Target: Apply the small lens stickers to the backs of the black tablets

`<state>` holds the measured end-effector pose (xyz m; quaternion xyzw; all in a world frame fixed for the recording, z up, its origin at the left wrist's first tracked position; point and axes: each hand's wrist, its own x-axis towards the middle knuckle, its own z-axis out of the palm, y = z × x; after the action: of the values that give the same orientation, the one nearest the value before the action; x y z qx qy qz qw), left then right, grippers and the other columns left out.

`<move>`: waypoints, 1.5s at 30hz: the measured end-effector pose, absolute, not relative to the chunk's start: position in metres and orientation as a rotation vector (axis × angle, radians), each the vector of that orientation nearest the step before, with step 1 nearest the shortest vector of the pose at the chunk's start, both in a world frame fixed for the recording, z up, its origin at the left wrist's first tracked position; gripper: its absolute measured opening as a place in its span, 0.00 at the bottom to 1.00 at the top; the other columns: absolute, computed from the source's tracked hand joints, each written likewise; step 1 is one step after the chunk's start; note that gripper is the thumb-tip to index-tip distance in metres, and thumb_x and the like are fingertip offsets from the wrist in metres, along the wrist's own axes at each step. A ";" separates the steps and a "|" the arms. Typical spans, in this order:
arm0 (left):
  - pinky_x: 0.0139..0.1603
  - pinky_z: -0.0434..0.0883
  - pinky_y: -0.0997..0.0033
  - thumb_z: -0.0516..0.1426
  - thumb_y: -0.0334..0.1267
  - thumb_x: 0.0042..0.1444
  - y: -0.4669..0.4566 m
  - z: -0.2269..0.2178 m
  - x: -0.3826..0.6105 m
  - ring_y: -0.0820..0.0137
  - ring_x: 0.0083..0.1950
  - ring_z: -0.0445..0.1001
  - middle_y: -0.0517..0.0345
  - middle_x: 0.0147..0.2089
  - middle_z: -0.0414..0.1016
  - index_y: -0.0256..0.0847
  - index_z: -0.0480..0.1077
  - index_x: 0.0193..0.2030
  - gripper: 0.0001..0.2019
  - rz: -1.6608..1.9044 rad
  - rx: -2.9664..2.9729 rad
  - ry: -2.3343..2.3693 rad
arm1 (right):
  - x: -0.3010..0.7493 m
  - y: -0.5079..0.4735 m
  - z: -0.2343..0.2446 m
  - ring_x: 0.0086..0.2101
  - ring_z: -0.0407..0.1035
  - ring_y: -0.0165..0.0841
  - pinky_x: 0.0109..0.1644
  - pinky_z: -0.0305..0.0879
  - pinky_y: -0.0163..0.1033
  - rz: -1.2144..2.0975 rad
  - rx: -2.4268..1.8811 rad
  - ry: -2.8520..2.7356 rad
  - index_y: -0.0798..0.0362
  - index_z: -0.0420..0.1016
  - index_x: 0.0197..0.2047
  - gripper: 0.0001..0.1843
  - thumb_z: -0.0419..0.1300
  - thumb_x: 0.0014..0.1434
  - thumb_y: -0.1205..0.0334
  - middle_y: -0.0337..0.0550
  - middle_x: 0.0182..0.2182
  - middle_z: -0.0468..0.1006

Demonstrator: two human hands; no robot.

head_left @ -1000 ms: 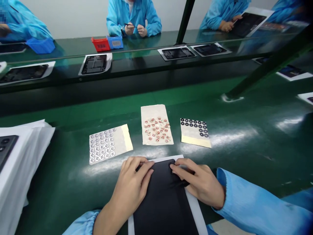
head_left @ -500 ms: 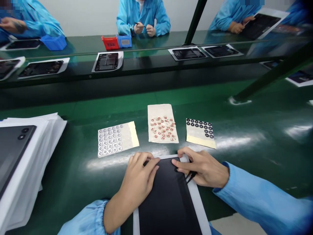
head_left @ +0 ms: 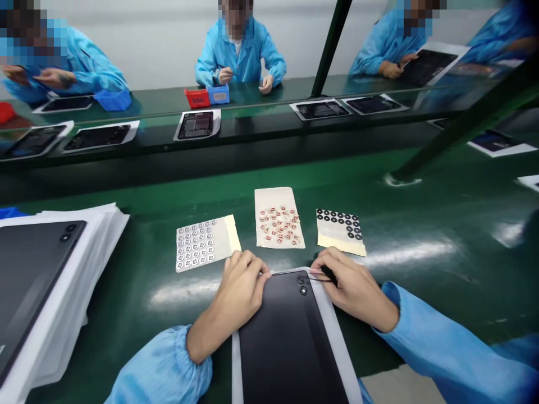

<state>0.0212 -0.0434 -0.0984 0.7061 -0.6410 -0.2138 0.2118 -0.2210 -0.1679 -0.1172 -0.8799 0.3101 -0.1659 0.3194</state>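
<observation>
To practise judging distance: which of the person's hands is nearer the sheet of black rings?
Right. The right hand, holding a black tool, sits by the near edge of the sheet of black rings; the left hand rests on the tablet's other corner, farther off.

Green bench point(head_left: 442, 264) bears three sticker sheets point(head_left: 278, 219), one white tray point(head_left: 332, 320), one stack point(head_left: 99, 244)

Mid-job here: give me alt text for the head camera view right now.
Two bare hands are at a dark tablet lying back-up on a green bench: the left hand rests on its top corner, the right hand holds black tweezers beside its camera holes. Three sheets of small parts lie just beyond; people in blue coats sit opposite.
</observation>
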 end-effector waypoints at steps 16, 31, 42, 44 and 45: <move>0.33 0.64 0.71 0.48 0.38 0.70 -0.042 -0.100 0.025 0.73 0.30 0.73 0.62 0.34 0.75 0.43 0.64 0.43 0.06 -0.632 1.852 -1.756 | -0.193 -0.154 -0.101 0.35 0.70 0.32 0.40 0.65 0.37 -0.279 -1.321 0.840 0.60 0.76 0.33 0.24 0.67 0.57 0.44 0.45 0.32 0.78; 0.35 0.64 0.72 0.48 0.38 0.71 -0.042 -0.100 0.021 0.72 0.32 0.74 0.62 0.35 0.75 0.43 0.64 0.42 0.07 -0.653 1.860 -1.701 | -0.198 -0.154 -0.107 0.33 0.67 0.30 0.36 0.63 0.35 -0.239 -1.223 0.922 0.60 0.75 0.33 0.28 0.66 0.57 0.38 0.45 0.32 0.76; 0.36 0.65 0.72 0.48 0.37 0.71 -0.040 -0.102 0.020 0.72 0.34 0.75 0.61 0.36 0.76 0.43 0.64 0.43 0.06 -0.659 1.837 -1.698 | -0.203 -0.155 -0.100 0.37 0.72 0.35 0.42 0.70 0.38 -0.236 -1.461 0.780 0.59 0.77 0.38 0.22 0.67 0.58 0.45 0.46 0.35 0.79; 0.36 0.66 0.71 0.48 0.37 0.71 -0.039 -0.101 0.020 0.71 0.35 0.75 0.61 0.37 0.76 0.43 0.64 0.43 0.06 -0.646 1.832 -1.711 | -0.205 -0.155 -0.100 0.38 0.73 0.36 0.43 0.72 0.39 -0.208 -1.476 0.772 0.59 0.77 0.40 0.22 0.68 0.57 0.46 0.47 0.37 0.79; 0.36 0.67 0.71 0.47 0.36 0.71 -0.039 -0.100 0.019 0.71 0.35 0.76 0.61 0.38 0.76 0.43 0.64 0.43 0.06 -0.637 1.833 -1.719 | -0.206 -0.154 -0.101 0.38 0.73 0.37 0.43 0.72 0.40 -0.205 -1.481 0.779 0.59 0.77 0.39 0.22 0.68 0.57 0.46 0.47 0.36 0.80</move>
<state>0.0194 -0.0392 -0.1004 0.6804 -0.6384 -0.2365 0.2712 -0.2055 -0.1543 -0.1012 -0.6561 0.3448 -0.0908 0.6652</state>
